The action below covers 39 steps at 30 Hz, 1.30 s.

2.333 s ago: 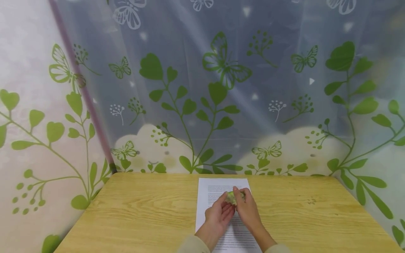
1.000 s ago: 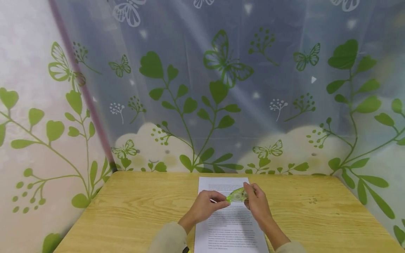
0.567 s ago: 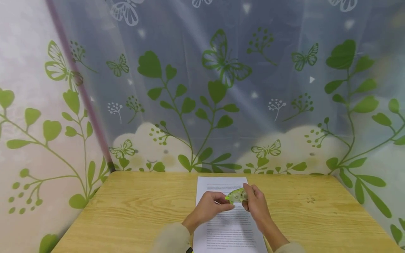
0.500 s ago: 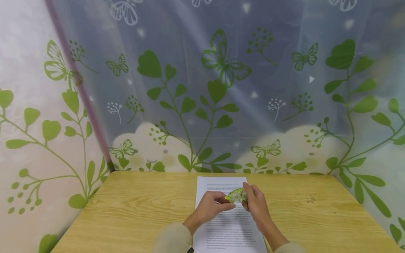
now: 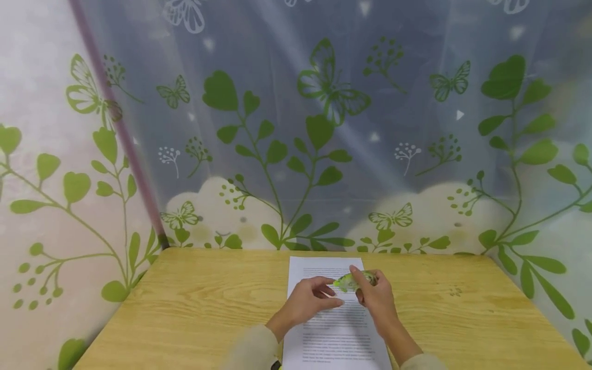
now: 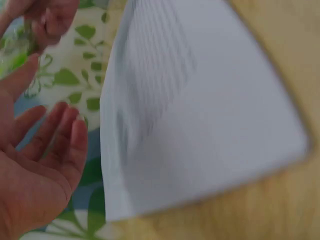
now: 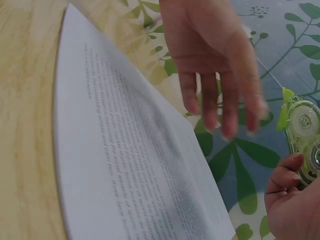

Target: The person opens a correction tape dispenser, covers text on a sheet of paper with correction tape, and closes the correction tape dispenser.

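Note:
A clear green correction tape [image 5: 349,281] with round reels inside is held in my right hand [image 5: 379,295], its bright green tip pointing left. In the right wrist view the correction tape [image 7: 302,122] shows at the right edge, my fingers curled round its lower part. A thin pale line runs from its tip towards my left hand [image 7: 215,55]; whether it touches that hand I cannot tell. My left hand [image 5: 307,303] hovers over the paper just left of the tip, fingers spread and relaxed, gripping nothing visible. Beneath both hands lies the printed paper [image 5: 337,339].
The paper rests on a light wooden table [image 5: 208,298], reaching close to its back edge. Behind the table hangs a curtain [image 5: 259,128] printed with green leaves and butterflies. A small dark mark [image 5: 455,291] is on the wood at right.
Earlier both hands held the correction tape close together; it then turned tip-left in my right hand, with my left fingers at the tip. Now my left fingers have parted from the tip.

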Each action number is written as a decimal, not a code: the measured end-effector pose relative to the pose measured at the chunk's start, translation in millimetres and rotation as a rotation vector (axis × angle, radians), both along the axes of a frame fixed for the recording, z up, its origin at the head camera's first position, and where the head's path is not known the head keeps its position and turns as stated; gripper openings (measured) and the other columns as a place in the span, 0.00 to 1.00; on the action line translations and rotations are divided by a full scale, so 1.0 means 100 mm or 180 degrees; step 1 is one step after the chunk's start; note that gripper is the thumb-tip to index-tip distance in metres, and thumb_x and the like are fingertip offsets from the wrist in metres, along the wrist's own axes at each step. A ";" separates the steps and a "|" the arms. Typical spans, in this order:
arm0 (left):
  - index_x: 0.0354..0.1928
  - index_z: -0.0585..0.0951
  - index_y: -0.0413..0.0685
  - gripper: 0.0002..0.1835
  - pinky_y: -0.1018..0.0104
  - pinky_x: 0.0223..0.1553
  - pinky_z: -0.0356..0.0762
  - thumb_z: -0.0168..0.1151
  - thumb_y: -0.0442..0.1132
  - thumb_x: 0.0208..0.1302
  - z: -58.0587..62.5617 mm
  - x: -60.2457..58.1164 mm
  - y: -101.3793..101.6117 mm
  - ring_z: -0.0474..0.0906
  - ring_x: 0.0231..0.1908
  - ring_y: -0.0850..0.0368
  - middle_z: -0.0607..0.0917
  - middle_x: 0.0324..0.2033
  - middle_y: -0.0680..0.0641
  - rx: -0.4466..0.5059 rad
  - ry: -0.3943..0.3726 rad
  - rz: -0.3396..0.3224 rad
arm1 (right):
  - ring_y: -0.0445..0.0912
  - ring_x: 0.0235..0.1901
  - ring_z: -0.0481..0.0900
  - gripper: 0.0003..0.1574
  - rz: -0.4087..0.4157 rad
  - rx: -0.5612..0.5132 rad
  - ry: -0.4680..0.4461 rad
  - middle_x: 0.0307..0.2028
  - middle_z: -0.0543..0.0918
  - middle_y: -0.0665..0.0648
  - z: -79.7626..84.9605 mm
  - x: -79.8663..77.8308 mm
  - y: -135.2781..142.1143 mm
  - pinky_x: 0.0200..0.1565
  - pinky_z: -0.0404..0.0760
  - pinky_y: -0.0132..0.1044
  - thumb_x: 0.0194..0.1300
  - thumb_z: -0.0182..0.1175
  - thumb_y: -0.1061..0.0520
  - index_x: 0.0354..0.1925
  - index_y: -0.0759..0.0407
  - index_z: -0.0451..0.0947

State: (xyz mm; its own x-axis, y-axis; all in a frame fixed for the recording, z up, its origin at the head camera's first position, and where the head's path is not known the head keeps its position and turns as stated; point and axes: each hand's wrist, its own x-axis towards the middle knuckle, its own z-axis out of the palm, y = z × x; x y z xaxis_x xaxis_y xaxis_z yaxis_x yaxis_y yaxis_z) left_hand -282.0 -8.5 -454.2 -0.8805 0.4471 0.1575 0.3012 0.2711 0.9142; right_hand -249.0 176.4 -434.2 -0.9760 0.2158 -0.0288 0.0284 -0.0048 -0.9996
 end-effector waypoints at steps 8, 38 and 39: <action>0.58 0.77 0.44 0.30 0.53 0.49 0.75 0.66 0.54 0.59 0.04 -0.21 -0.40 0.74 0.53 0.45 0.77 0.54 0.43 -0.1984 0.1138 0.0328 | 0.39 0.18 0.62 0.62 -0.0168 -0.0343 -0.0088 0.17 0.63 0.47 0.02 0.00 0.20 0.23 0.62 0.31 0.61 0.61 0.36 0.74 0.65 0.40; 0.72 0.59 0.44 0.49 0.42 0.64 0.53 0.49 0.72 0.59 -0.31 -0.31 -0.81 0.51 0.69 0.41 0.57 0.71 0.42 -0.2718 0.1166 -0.0487 | 0.39 0.21 0.74 0.41 -0.0305 -0.0183 -0.0284 0.25 0.76 0.52 -0.18 -0.18 0.09 0.22 0.70 0.28 0.60 0.56 0.28 0.50 0.62 0.65; 0.72 0.59 0.45 0.49 0.42 0.64 0.53 0.49 0.72 0.59 -0.33 -0.32 -0.82 0.51 0.69 0.41 0.57 0.71 0.42 -0.2731 0.1196 -0.0479 | 0.39 0.21 0.76 0.43 -0.0303 -0.0192 -0.0277 0.25 0.77 0.53 -0.19 -0.22 0.06 0.21 0.70 0.28 0.59 0.57 0.28 0.52 0.62 0.65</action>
State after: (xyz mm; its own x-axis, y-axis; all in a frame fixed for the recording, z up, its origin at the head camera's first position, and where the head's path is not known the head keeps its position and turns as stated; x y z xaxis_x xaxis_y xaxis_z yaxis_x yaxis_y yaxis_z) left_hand -313.8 -90.2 -486.9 -0.7628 0.6464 -0.0162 0.6216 0.7400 0.2570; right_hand -270.8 182.8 -453.6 -0.9444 0.3027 -0.1282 0.1116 -0.0715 -0.9912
